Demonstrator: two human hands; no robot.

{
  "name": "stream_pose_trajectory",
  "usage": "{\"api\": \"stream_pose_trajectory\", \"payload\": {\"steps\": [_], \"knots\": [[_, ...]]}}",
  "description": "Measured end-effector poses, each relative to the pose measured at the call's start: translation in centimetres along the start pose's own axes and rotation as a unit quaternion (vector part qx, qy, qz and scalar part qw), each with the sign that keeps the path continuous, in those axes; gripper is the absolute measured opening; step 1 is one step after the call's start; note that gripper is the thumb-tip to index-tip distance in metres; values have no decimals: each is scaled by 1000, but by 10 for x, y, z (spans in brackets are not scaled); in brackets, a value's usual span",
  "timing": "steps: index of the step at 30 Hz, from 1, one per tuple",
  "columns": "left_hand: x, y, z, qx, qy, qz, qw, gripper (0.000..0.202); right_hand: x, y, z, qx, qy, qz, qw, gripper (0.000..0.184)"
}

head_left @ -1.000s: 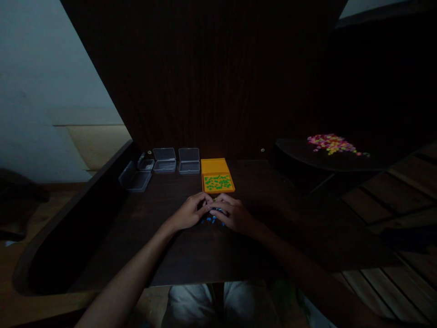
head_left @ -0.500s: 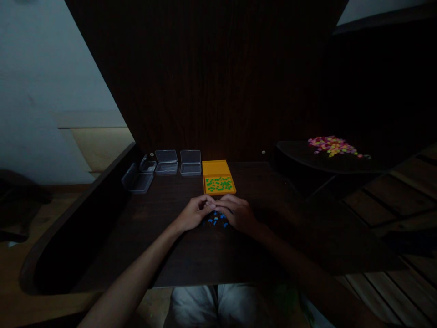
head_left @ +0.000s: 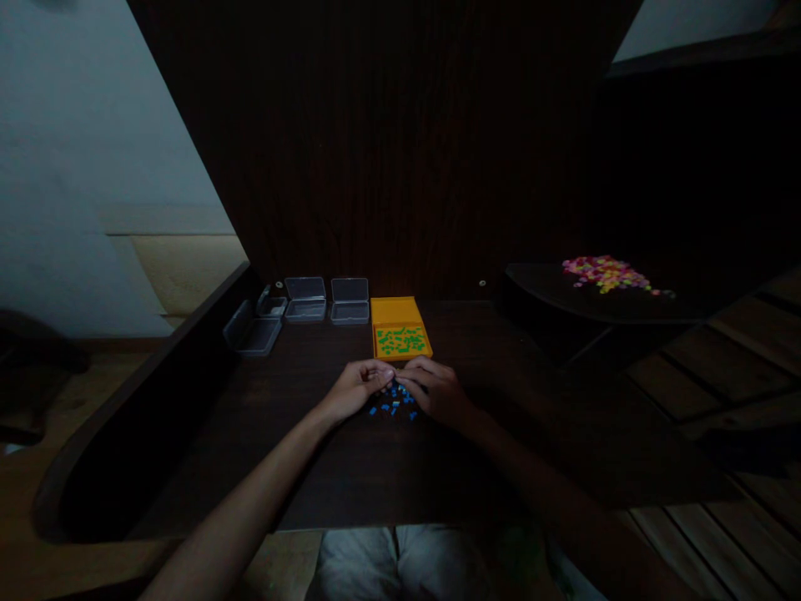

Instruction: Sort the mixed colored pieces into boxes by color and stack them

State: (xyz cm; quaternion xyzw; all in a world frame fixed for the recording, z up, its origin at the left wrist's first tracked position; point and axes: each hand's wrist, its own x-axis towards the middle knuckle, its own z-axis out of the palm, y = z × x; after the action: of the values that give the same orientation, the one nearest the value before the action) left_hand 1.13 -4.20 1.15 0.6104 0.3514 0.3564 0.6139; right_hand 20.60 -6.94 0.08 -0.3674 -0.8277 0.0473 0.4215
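Note:
My left hand (head_left: 358, 387) and my right hand (head_left: 439, 388) meet at the fingertips just in front of an open yellow box (head_left: 394, 310). Both hands are closed in a pinch; whatever lies between the fingers is too small and dark to make out. Beneath and between them, small blue pieces (head_left: 394, 409), with a few paler ones, lie scattered on the dark tabletop (head_left: 300, 467). Inside the yellow box, many small green pieces (head_left: 401, 340) are spread over the bottom, and its lid stands raised at the back.
Several clear plastic cases with raised lids stand at the back left, among them one clear case (head_left: 350, 310) beside the yellow box. On a curved side shelf (head_left: 538, 288) at right rests a heap of pink and yellow bits (head_left: 607, 274). A raised side panel (head_left: 143, 401) borders the left.
The fingers of my right hand have shifted slightly, and more of the blue pieces now show between the hands. The camera view has tilted a little.

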Motion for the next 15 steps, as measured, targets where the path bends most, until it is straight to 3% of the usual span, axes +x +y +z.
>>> {"api": "stream_pose_trajectory", "payload": {"steps": [4,8,11,15], "knots": [[2,-1,-1,20,2,0,1000,49,3,2,-2,-1,-1,-3,1000,16],[3,-1,-3,99,62,52,992,44,12,14,-12,-7,42,43,998,14],[1,1,-7,234,104,119,959,31,21,35,-25,-8,61,93,994,14],[-3,3,-10,382,85,197,899,21,31,67,-37,22,-25,149,988,9]]}}
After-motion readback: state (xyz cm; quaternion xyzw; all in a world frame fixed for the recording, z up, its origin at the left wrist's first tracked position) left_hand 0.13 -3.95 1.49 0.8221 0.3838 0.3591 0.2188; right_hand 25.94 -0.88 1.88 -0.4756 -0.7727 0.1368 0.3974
